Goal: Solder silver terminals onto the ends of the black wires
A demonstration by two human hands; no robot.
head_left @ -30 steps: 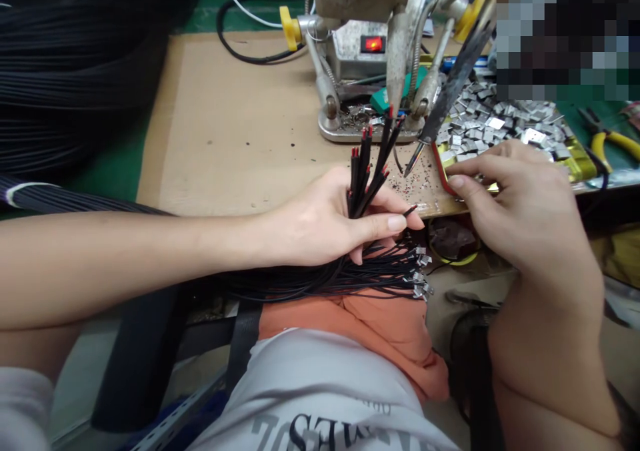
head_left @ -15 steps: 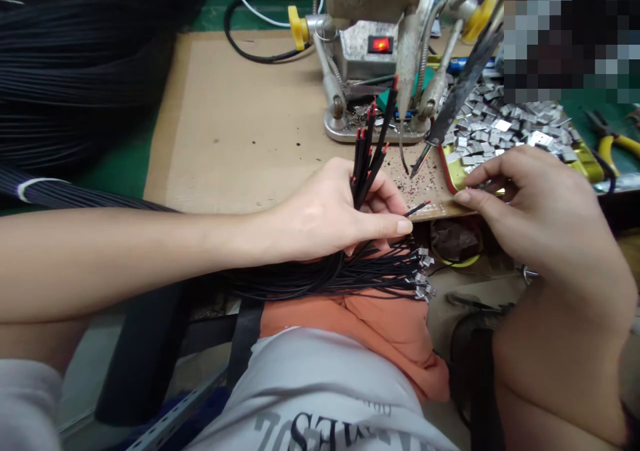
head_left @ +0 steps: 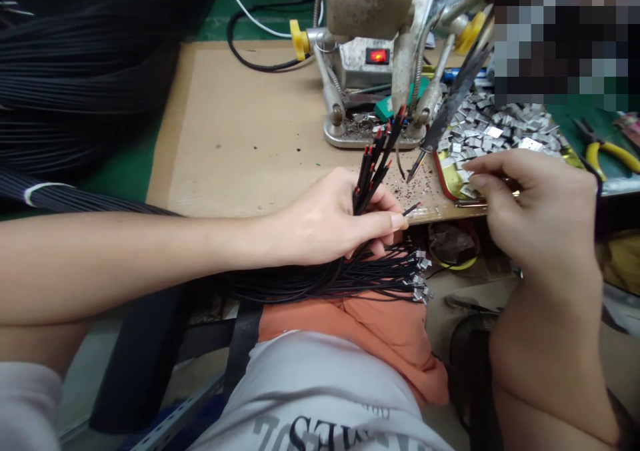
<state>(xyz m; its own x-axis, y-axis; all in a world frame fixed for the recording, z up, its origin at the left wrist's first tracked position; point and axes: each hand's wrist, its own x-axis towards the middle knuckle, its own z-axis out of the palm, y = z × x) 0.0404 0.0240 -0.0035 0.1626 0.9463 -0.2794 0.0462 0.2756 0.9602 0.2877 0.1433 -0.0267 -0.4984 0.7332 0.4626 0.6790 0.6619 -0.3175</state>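
My left hand point(head_left: 335, 221) is closed around a bundle of thin black wires with red tips point(head_left: 376, 159) that stick up past my fingers. One single wire end point(head_left: 411, 209) pokes out between my thumb and forefinger toward the right. More black wires with small metal terminals point(head_left: 419, 276) lie across my lap below that hand. My right hand point(head_left: 535, 204) reaches to the edge of a yellow tray point(head_left: 449, 171), its fingers pinched at the pile of small silver metal pieces point(head_left: 500, 134); I cannot make out what they hold.
A metal bench machine point(head_left: 373, 51) with a lit red switch stands at the back of the cardboard-covered bench point(head_left: 240, 124). Yellow-handled pliers point(head_left: 607, 149) lie far right. A large mass of black cable point(head_left: 75, 84) fills the left. A pixelated area covers the upper right.
My right hand has moved up and slightly right, from the bench's front edge onto the tray of metal pieces. My left hand has kept the wire bundle almost still.
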